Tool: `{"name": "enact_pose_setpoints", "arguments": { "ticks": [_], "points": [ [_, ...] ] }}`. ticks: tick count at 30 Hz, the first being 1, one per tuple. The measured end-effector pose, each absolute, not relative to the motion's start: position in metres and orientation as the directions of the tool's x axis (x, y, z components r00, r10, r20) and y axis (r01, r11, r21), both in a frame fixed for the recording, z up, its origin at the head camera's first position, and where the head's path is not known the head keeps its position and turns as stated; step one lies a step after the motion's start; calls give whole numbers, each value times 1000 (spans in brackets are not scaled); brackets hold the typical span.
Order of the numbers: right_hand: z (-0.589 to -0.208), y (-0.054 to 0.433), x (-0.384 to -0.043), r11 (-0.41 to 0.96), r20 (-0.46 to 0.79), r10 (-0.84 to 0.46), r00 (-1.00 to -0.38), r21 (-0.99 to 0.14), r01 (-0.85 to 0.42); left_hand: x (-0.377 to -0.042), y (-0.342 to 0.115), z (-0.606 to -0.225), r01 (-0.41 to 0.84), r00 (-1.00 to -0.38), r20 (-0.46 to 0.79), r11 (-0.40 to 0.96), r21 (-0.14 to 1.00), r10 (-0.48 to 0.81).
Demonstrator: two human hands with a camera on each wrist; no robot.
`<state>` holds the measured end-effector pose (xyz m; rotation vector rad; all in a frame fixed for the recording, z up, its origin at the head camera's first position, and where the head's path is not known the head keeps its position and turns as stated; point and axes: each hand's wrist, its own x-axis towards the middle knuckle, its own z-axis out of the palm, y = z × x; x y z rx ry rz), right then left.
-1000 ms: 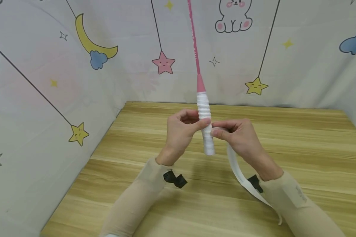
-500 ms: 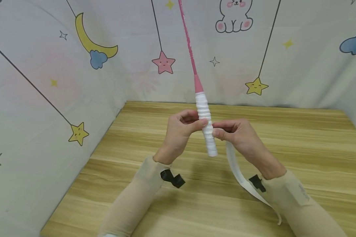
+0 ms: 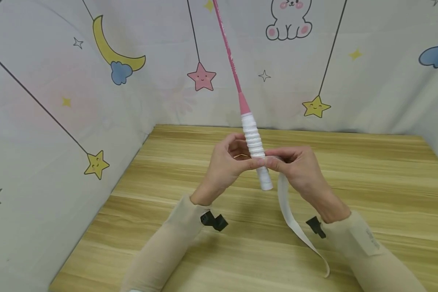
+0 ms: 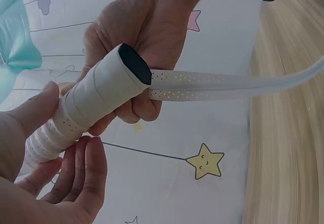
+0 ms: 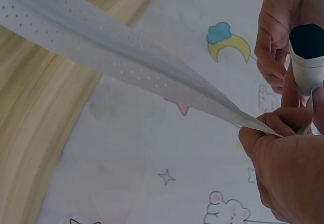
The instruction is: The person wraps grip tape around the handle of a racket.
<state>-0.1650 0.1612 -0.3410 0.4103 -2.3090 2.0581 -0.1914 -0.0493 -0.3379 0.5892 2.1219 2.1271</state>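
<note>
**Both hands meet at a white-wrapped handle [image 3: 253, 138] above the tabletop [image 3: 175, 162]**

Nearest are two beige sleeves [image 3: 160, 247], one on each forearm, reaching in over the tabletop's near part. A small black device [image 3: 213, 221] juts inward at the left wrist, and another dark piece [image 3: 315, 227] sits at the right.

Between the forearms, the loose length of a white strip [image 3: 284, 198] hangs down from the right hand [image 3: 304, 172] in a curve, its thin tail pointing toward the near edge. The left wrist view shows rows of small holes along it.

The handle is in the air over the middle of the tabletop, tilted, its lower end toward the person. A dark end face [image 4: 134, 63] shows there. The left hand [image 3: 224, 162] grips the handle, thumb across the front and fingers behind. The right fingers pinch the strip just beside the handle, and the thumb tips come together at its front. The wrap lies in ridged turns along the upper part and smoother below.

Beyond it, a pink cone [image 3: 243, 104] narrows into a pink shaft [image 3: 230, 56] that leaves the top of the head view.

Behind the tabletop's far edge hangs a pale backdrop [image 3: 168, 40] printed with stars, a crescent moon [image 3: 113, 50] and a white bear [image 3: 289, 20].
</note>
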Motion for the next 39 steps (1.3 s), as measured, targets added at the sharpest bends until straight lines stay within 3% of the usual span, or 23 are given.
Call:
{"name": "enact_pose_setpoints", "arguments": {
  "ticks": [10,27,33,39],
  "points": [
    [-335,166,-164,142,148,-214,-966,-973,-181,-191,-54,-336,238,-912,242,-55,970,330],
    [-338,171,-168,99,93,-288,-953,-987,-127,-191,-59,-335,214,-880,251,-134,968,403],
    [-340,171,-170,-13,71,-357,-931,-997,-71,-192,-60,-336,206,-857,250,-144,968,451],
    [-347,172,-174,-154,126,-511,-850,-987,-53,-194,-61,-337,190,-826,246,-160,969,507]
  ]
}}
